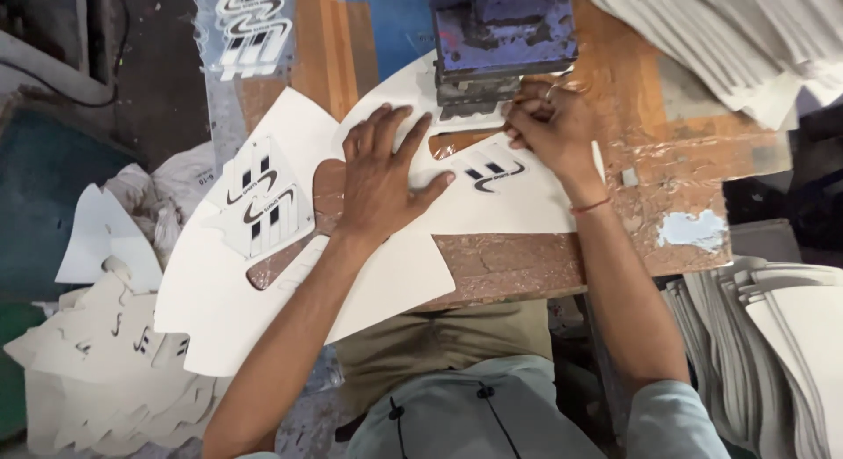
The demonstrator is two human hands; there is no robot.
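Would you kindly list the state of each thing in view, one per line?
White sheet: flat on the table, one edge under the press.
Left hand: open, pressed flat on the sheet.
Right hand: fingers curled at the sheet's edge by the press.
Press head: down over the sheet.
Transfer strip: loose on the table.

The right hand (546, 124) has its fingertips tucked under the press block (502, 39), so what they pinch cannot be told. The block itself runs off the top edge just above that hand. The left hand (379, 174) covers part of the white sheet (518, 204). Left of it, the small marks on the printed pieces (263, 204) are too fine to make out.
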